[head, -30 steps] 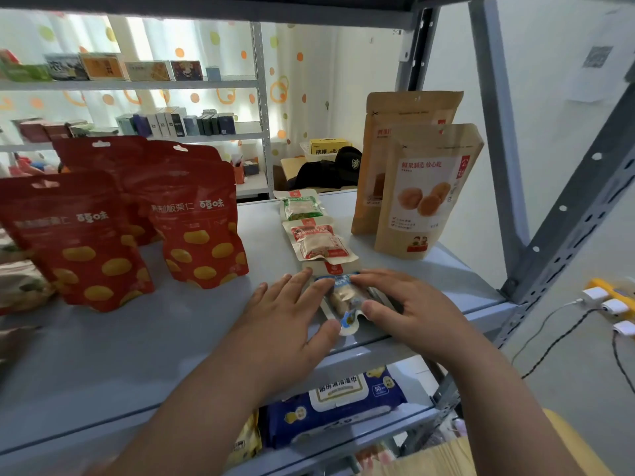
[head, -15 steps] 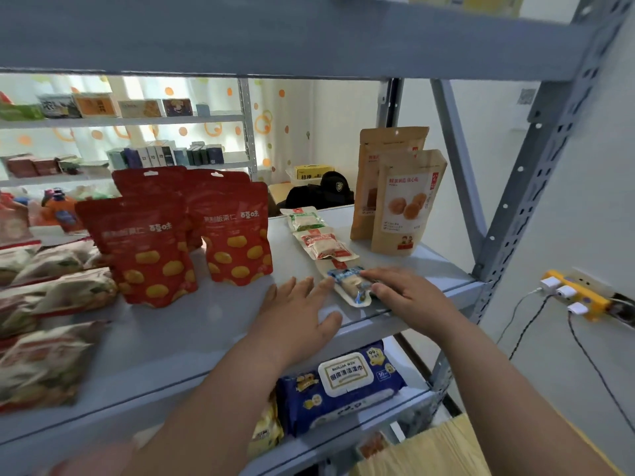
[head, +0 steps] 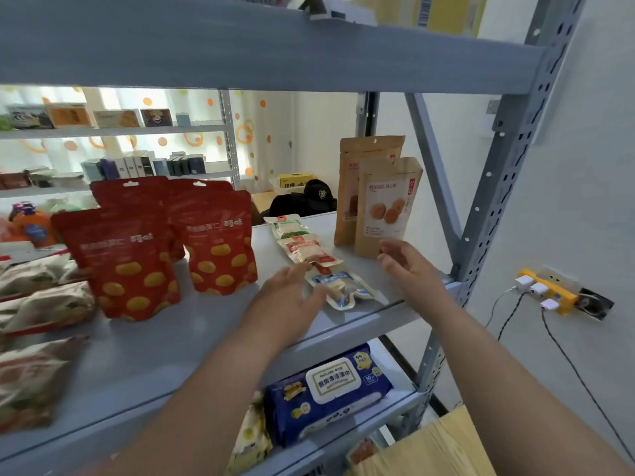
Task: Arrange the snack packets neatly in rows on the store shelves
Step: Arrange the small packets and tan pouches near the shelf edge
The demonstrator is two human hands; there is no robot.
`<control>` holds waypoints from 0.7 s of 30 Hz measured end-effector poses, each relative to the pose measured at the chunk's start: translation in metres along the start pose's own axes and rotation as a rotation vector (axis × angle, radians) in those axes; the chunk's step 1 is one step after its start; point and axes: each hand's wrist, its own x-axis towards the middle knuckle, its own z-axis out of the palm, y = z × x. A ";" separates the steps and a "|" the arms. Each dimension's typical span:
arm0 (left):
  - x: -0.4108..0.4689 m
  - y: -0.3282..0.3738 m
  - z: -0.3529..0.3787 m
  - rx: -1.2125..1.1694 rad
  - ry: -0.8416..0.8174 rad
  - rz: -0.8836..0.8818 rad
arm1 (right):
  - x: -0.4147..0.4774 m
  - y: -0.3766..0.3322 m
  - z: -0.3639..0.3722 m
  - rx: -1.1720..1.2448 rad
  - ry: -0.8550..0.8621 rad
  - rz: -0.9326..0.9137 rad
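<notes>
Three small flat snack packets lie in a line on the grey shelf (head: 144,352): a blue one (head: 343,286) nearest me, a red one (head: 309,250) behind it, a green one (head: 288,226) at the back. My left hand (head: 292,300) hovers with relaxed fingers at the blue packet's left edge. My right hand (head: 409,269) is lifted, fingers loosely spread, just in front of two upright brown pouches (head: 385,204). Neither hand holds anything. Red standing pouches (head: 213,242) fill the shelf's middle.
Beige packets (head: 37,304) lie stacked at the far left. An upper shelf board (head: 275,42) hangs close overhead. A blue wipes pack (head: 330,393) sits on the shelf below. A slanted steel brace (head: 433,166) and upright post (head: 501,166) bound the right side; a yellow power strip (head: 549,290) hangs on the wall.
Both hands have come off the blue packet: the right one lifted up toward the brown pouches, the left eased back. The view has tilted upward, showing the upper shelf.
</notes>
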 end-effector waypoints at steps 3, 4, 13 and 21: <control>0.049 0.019 -0.006 -0.181 0.125 0.001 | 0.035 0.010 -0.016 0.067 0.232 0.054; 0.069 0.025 -0.005 -0.216 0.166 0.008 | 0.050 0.014 -0.020 0.105 0.271 0.095; 0.190 0.027 0.036 -0.171 0.193 -0.094 | 0.110 0.050 -0.018 0.048 0.244 0.229; 0.196 0.017 0.065 -0.019 0.275 0.063 | 0.117 0.060 -0.015 -0.157 0.242 0.216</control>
